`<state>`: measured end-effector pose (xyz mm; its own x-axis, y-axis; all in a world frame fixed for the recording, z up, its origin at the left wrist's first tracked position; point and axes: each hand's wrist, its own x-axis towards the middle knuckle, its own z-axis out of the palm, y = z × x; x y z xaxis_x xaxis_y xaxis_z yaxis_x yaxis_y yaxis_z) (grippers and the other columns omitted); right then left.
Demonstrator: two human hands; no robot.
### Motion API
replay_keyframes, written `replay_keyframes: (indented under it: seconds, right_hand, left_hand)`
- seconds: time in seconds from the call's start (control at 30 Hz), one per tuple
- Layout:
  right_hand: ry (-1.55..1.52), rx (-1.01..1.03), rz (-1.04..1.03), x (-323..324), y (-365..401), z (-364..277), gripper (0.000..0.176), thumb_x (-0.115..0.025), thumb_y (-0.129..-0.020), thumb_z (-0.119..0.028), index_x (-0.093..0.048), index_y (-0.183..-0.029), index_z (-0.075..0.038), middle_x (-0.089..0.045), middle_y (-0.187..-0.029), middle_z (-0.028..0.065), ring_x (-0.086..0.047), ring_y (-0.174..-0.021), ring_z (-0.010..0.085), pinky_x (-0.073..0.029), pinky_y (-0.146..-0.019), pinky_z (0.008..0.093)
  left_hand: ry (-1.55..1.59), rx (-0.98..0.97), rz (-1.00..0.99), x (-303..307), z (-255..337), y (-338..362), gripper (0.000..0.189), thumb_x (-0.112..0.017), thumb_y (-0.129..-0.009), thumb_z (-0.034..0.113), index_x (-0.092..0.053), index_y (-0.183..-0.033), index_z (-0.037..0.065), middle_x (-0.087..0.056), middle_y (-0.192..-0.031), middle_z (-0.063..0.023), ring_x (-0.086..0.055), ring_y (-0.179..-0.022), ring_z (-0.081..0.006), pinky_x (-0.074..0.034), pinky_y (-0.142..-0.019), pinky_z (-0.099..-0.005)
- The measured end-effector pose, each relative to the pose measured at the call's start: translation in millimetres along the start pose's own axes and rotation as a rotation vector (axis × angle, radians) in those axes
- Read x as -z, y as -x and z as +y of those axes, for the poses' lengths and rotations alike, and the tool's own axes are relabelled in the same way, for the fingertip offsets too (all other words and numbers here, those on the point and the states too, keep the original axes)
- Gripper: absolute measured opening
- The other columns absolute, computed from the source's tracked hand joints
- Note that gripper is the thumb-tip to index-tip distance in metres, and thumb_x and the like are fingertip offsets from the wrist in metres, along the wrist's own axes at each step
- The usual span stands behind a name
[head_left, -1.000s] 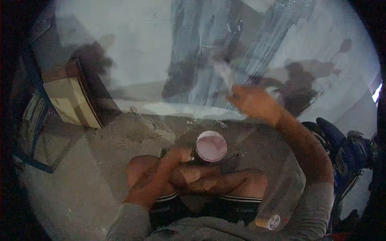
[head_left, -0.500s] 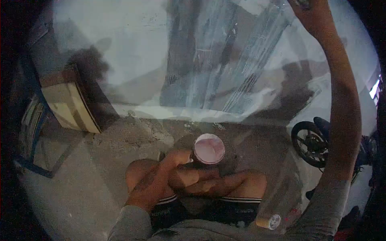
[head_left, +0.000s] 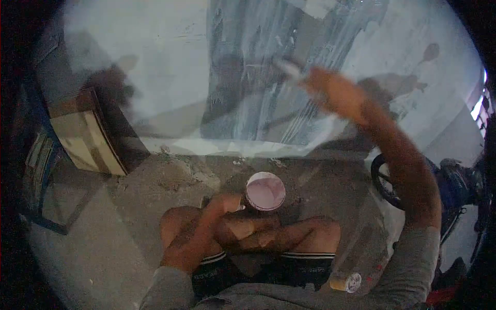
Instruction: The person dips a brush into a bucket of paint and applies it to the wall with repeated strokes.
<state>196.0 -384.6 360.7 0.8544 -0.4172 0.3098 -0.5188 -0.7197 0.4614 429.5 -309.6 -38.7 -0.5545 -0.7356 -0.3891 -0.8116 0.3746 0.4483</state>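
Observation:
My right hand (head_left: 333, 93) is raised in front of the wall, closed around a paintbrush (head_left: 290, 68) that is smeared by motion. Its tip points up and left over the grey-blue streaked part of the wall (head_left: 253, 98); whether it touches cannot be told. Low in front of my crossed legs, a small bucket (head_left: 265, 191) holds pale, pinkish-looking paint. My left hand (head_left: 230, 204) is closed at the bucket's left side, its fingers partly hidden.
Flat boards (head_left: 88, 139) lean on the wall at left, beside a blue metal frame (head_left: 44, 222). A motorbike wheel (head_left: 385, 178) stands at right, partly behind my right arm. A small cylindrical container (head_left: 347, 282) lies by my right thigh.
My right hand has come down and left from the upper right edge, bringing the paintbrush before the streaked wall. My left hand and the bucket have hardly moved.

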Motion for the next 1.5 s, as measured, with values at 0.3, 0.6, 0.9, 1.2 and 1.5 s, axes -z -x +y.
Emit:
replay_keyframes:
  seconds: [0.3,0.6,0.9,1.2,1.5]
  right_hand:
    - [0.432,-0.289,-0.012,77.7,-17.4,40.3,0.033,-0.048,-0.087,-0.012,-0.05,-0.12,-0.009,-0.054,-0.116,0.0122,-0.051,-0.109,0.0293,-0.044,-0.089,0.0352]
    - [-0.222,0.014,-0.609,-49.0,46.5,-58.8,0.03,-0.049,-0.083,-0.025,-0.053,-0.102,-0.002,-0.053,-0.111,0.0205,-0.059,-0.088,0.0389,-0.048,-0.078,0.0465]
    - [0.267,-0.229,0.261,85.7,3.2,73.7,0.036,-0.06,-0.077,-0.005,-0.057,-0.112,-0.012,-0.056,-0.115,0.0125,-0.048,-0.113,0.0305,-0.037,-0.098,0.0378]
    - [-0.021,-0.008,-0.488,-59.6,64.2,-47.3,0.029,-0.043,-0.087,-0.017,-0.051,-0.111,-0.004,-0.05,-0.113,0.0192,-0.054,-0.101,0.033,-0.047,-0.085,0.0421]
    - [0.117,-0.155,0.287,51.9,27.4,64.0,0.033,-0.052,-0.083,-0.012,-0.053,-0.115,-0.011,-0.056,-0.098,0.0173,-0.056,-0.088,0.0351,-0.046,-0.077,0.0415]
  left_hand:
    - [0.009,-0.025,0.011,-19.6,-14.5,-15.3,0.047,-0.052,-0.082,0.02,-0.041,-0.122,-0.002,-0.054,-0.11,-0.0224,-0.054,-0.097,-0.0338,-0.046,-0.083,-0.0426]
    - [0.072,-0.132,0.04,8.9,3.2,8.7,0.049,-0.054,-0.083,0.04,-0.055,-0.105,-0.004,-0.057,-0.106,-0.024,-0.056,-0.096,-0.0374,-0.045,-0.081,-0.0456]
    - [-0.058,0.043,-0.105,16.3,12.2,0.8,0.051,-0.057,-0.08,0.038,-0.052,-0.11,-0.003,-0.058,-0.105,-0.0224,-0.056,-0.096,-0.0372,-0.045,-0.083,-0.0454]
    - [0.018,-0.041,0.013,13.0,9.3,15.5,0.047,-0.051,-0.085,0.039,-0.052,-0.107,-0.002,-0.059,-0.101,-0.0202,-0.058,-0.092,-0.0346,-0.046,-0.08,-0.0455]
    - [0.025,-0.032,0.091,0.3,-3.6,4.0,0.049,-0.051,-0.084,0.041,-0.054,-0.107,-0.003,-0.057,-0.106,-0.0233,-0.054,-0.099,-0.0379,-0.044,-0.083,-0.0452]
